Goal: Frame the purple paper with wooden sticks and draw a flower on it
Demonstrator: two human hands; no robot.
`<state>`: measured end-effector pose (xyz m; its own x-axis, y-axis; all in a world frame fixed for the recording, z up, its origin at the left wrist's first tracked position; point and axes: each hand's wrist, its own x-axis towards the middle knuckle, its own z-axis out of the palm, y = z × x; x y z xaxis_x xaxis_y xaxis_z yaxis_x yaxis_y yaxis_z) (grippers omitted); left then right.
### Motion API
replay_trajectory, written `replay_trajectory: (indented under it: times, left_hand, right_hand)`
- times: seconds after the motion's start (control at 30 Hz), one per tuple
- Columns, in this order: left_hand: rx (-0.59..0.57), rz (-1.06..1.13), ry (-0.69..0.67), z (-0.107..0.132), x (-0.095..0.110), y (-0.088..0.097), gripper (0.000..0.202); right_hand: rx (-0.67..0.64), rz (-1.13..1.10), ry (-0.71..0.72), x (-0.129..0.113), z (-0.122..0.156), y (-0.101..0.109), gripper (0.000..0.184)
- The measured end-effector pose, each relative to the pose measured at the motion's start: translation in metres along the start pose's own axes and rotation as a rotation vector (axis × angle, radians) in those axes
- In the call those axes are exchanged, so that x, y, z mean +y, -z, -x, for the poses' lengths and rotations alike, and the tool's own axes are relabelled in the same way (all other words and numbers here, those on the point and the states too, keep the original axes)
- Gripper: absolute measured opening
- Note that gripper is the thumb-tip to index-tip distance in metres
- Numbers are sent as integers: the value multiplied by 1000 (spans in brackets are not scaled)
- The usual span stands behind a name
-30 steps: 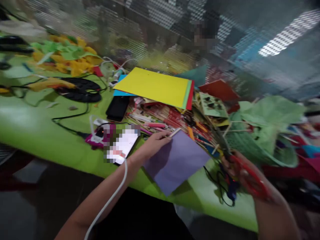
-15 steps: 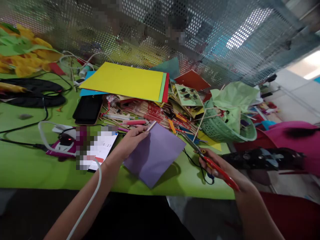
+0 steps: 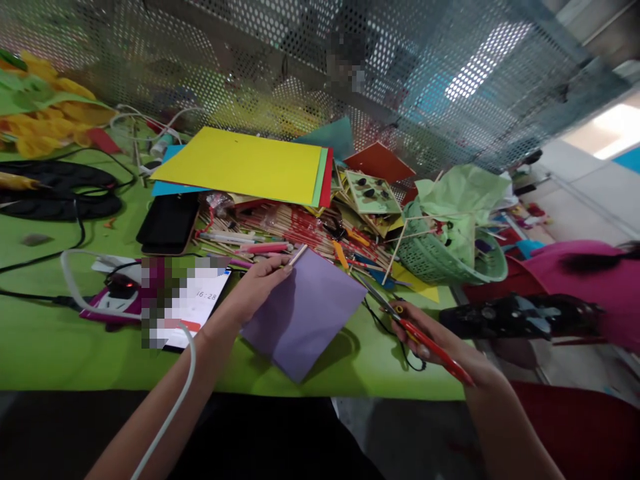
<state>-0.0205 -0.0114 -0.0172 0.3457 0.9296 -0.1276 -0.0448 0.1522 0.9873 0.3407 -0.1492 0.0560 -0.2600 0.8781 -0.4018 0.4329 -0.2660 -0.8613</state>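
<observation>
My left hand (image 3: pixel 263 280) pinches a thin wooden stick (image 3: pixel 299 256) against the upper corner of a purple paper sheet (image 3: pixel 313 310). The sheet hangs over the near part of the green table, casting a shadow. To its right, my right hand (image 3: pixel 425 337) is closed around red-handled scissors (image 3: pixel 431 348). Their metal blades point up and left, close to the paper's right corner; I cannot tell whether they touch it. Behind the paper lies a heap of wooden sticks (image 3: pixel 285 227) with pens and other small items.
Coloured sheets (image 3: pixel 245 163) lie stacked at the back, before a perforated metal panel (image 3: pixel 240 80). A green basket (image 3: pixel 430 257) stands right. On the left are a dark phone (image 3: pixel 169 223), a lit phone (image 3: pixel 200 300), a purple power strip (image 3: pixel 113 303) and cables. The table's front edge is near me.
The whole view has shifted slightly. Both hands keep nearly the same pose, with the stick and paper still in the left and the scissors in the right. The lit phone's digits have changed.
</observation>
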Motion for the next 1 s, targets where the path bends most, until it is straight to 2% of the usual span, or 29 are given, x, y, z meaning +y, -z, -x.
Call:
replay_trajectory:
  times: [0.2, 0.33, 0.53, 0.7, 1.0]
  left_hand:
    - [22, 1, -22, 1, 1, -1, 35]
    - [22, -13, -15, 1, 1, -1, 38]
    - [8, -20, -8, 3, 7, -2, 35]
    - [8, -54, -3, 4, 9, -2, 35]
    - [4, -42, -34, 4, 9, -1, 34]
  right_hand:
    - [27, -15, -87, -2, -1, -3, 74]
    - [1, 2, -28, -6, -2, -4, 80]
    - [5, -4, -13, -5, -3, -4, 86]
    - [-4, 27, -20, -2, -5, -2, 77]
    - [12, -23, -54, -3, -5, -2, 76]
